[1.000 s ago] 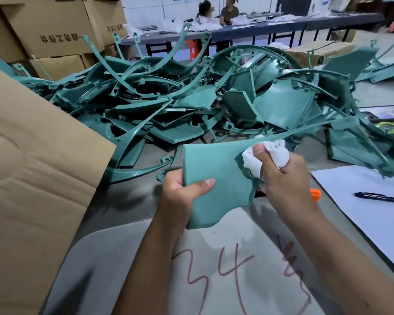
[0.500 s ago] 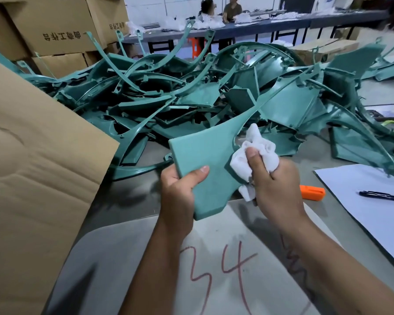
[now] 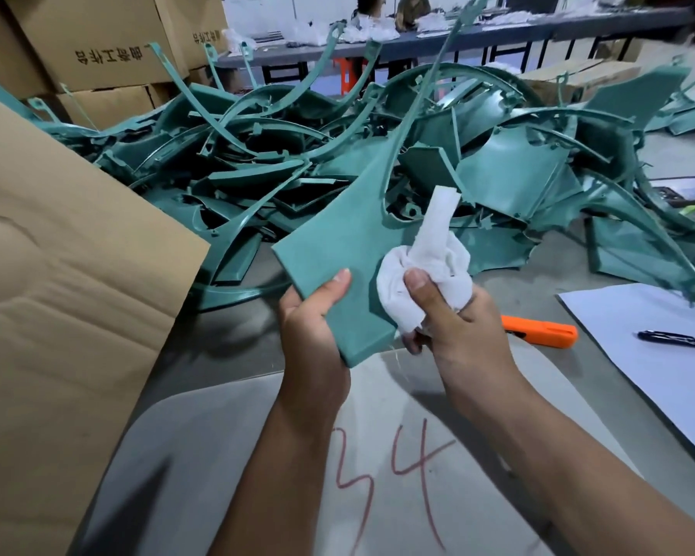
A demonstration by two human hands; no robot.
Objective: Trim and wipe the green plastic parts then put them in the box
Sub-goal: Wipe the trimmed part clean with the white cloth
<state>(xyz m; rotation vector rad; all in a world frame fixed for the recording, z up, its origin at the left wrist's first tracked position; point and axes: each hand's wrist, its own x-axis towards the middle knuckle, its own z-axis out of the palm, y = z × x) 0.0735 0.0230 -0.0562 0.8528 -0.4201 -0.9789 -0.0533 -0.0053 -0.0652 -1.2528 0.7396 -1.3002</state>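
My left hand (image 3: 314,327) grips the lower end of a green plastic part (image 3: 350,250), a flat panel whose long thin arm rises up and to the right. My right hand (image 3: 454,327) holds a bunched white cloth (image 3: 426,270) against the panel's right edge, thumb on top of the cloth. A big heap of green plastic parts (image 3: 338,154) covers the table behind. The flap of a brown cardboard box (image 3: 65,298) stands at the left.
An orange utility knife (image 3: 542,333) lies on the table right of my right hand. A white sheet (image 3: 658,355) with a black pen (image 3: 679,341) is at the far right. A grey board (image 3: 257,475) marked "34" lies under my arms. Stacked cartons (image 3: 97,46) stand at the back left.
The part has been tilted up so its long arm now points steeply upward. My right hand with the cloth has slid down along the panel's right edge.
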